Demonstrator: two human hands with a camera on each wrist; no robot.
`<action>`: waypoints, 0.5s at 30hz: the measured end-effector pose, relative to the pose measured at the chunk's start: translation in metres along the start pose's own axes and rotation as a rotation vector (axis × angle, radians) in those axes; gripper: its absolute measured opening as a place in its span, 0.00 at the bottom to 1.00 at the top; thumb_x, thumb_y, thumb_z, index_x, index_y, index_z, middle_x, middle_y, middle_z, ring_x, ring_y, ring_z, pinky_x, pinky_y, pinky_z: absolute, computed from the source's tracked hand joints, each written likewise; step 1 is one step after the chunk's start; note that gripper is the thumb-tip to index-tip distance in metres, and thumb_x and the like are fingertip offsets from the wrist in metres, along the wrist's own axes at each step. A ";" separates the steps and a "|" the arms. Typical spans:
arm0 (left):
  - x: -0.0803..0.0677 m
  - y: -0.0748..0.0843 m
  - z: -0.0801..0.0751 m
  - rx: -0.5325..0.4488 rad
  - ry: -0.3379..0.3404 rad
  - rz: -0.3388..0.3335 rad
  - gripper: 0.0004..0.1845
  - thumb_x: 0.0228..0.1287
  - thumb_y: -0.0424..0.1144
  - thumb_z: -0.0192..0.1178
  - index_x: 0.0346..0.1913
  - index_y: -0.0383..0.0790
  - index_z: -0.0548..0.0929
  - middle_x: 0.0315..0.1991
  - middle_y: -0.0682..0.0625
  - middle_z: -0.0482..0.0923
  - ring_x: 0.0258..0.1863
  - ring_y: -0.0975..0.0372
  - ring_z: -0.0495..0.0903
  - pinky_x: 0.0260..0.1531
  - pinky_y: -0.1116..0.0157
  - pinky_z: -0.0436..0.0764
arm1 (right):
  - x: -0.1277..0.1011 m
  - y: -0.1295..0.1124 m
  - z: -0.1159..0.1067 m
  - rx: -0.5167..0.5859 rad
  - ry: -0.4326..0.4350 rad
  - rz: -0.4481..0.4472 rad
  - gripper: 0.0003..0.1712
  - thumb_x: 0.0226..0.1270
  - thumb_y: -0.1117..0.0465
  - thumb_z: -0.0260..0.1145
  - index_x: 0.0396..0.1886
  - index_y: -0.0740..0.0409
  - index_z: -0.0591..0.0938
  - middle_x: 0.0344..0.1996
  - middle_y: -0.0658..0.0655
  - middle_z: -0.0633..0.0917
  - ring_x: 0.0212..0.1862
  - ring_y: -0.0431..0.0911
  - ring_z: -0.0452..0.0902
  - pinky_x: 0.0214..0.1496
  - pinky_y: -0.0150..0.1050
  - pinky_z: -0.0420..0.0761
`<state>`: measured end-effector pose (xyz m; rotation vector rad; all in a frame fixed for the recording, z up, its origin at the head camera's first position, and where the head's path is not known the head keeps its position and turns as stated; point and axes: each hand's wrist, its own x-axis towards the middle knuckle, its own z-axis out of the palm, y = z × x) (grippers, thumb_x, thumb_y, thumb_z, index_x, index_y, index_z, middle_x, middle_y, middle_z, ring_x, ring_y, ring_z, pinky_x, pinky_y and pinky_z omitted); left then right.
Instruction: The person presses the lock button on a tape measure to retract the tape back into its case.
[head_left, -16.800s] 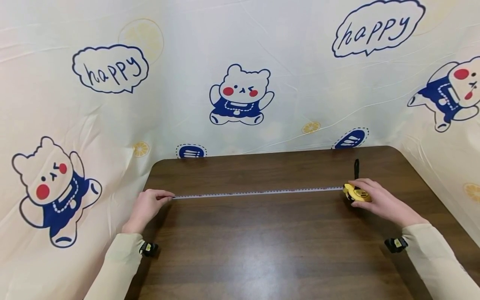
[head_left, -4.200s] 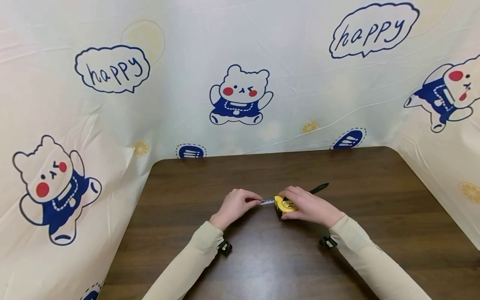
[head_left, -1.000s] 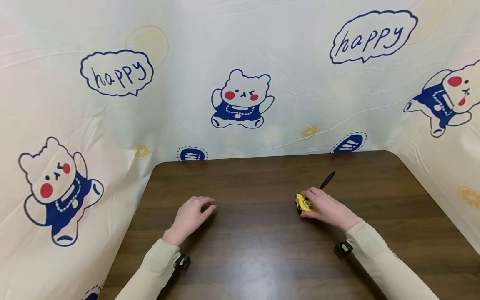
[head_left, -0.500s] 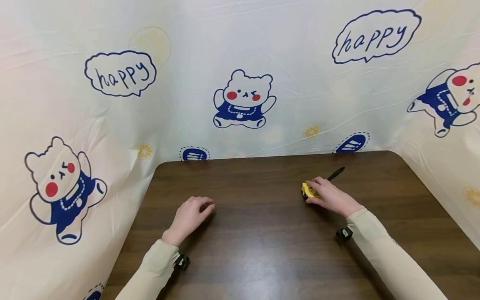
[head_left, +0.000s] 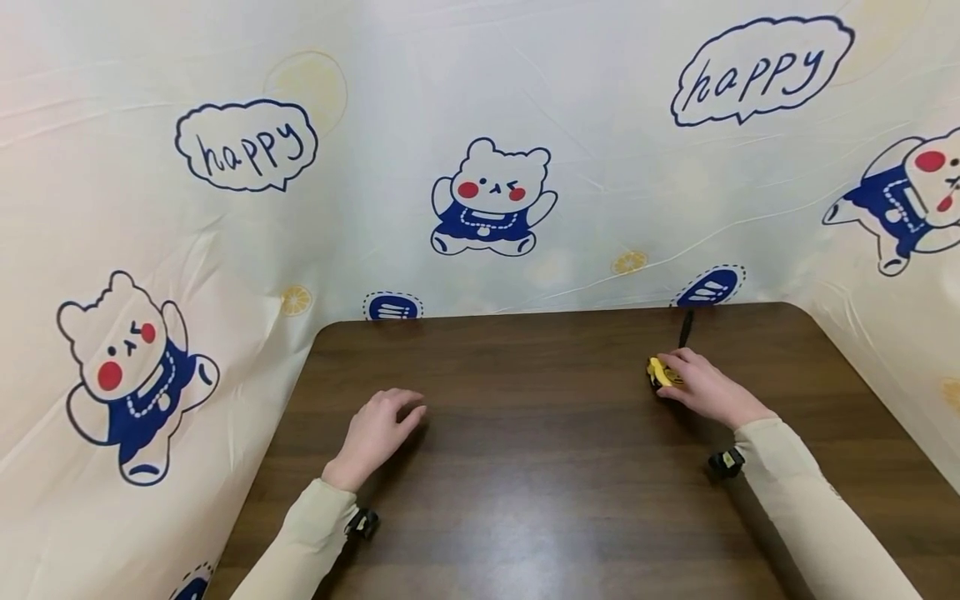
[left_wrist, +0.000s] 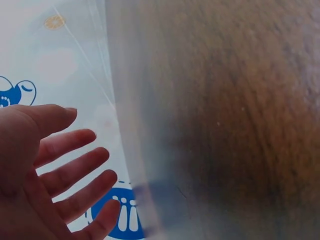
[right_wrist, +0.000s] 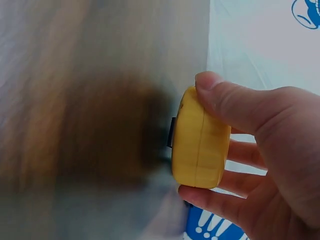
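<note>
Item: yellow tape measure [head_left: 660,372], blade fully wound in, black wrist strap [head_left: 685,327] trailing from it towards the far table edge

Location: on the dark wooden table [head_left: 525,500], towards its far right corner; all further places are given from the tape measure

Right hand [head_left: 701,388]: laid over the tape measure; in the right wrist view the case [right_wrist: 199,145] is seen pinched on edge between the thumb above and the curled fingers [right_wrist: 210,197] below

Left hand [head_left: 375,432]: well apart from the tape measure, on the left half of the table; nothing is held, the fingers [left_wrist: 75,165] are seen loosely spread and relaxed

Step judged in hand: the closed tape measure is being set aside near the far right of the table. The next move is judged to call for the case being settled flat on the wood and the grip being loosened, with the strap kept clear of the edge

Backdrop: cream printed cloth [head_left: 480,92] behind and beside the table, bearing cartoon bears in blue

Writing: "happy" in speech bubbles, one [head_left: 761,69] above the tape measure, one [head_left: 246,146] far to its left. No brand is legible on the case
</note>
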<state>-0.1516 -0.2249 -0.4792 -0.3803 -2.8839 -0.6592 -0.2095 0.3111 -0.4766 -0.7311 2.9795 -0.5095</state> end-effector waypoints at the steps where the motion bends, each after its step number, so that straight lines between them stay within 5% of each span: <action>1: 0.000 0.000 -0.001 -0.002 0.009 -0.003 0.13 0.71 0.42 0.68 0.53 0.40 0.90 0.51 0.45 0.88 0.51 0.48 0.84 0.48 0.44 0.84 | -0.001 0.001 0.000 -0.003 -0.001 0.000 0.34 0.70 0.59 0.73 0.67 0.77 0.74 0.57 0.76 0.77 0.57 0.68 0.77 0.60 0.65 0.77; 8: -0.002 0.001 -0.004 -0.018 0.034 -0.037 0.14 0.72 0.42 0.67 0.55 0.40 0.89 0.53 0.43 0.86 0.53 0.46 0.84 0.49 0.42 0.83 | -0.008 0.001 0.005 0.008 0.009 0.015 0.35 0.72 0.58 0.71 0.71 0.74 0.72 0.63 0.76 0.75 0.61 0.69 0.75 0.62 0.65 0.76; 15: -0.005 -0.002 -0.004 -0.032 0.025 -0.057 0.16 0.74 0.43 0.64 0.58 0.40 0.87 0.58 0.42 0.85 0.58 0.46 0.82 0.55 0.42 0.81 | -0.017 -0.009 0.000 0.029 0.039 0.044 0.38 0.76 0.53 0.68 0.75 0.70 0.68 0.75 0.76 0.64 0.73 0.73 0.63 0.70 0.68 0.67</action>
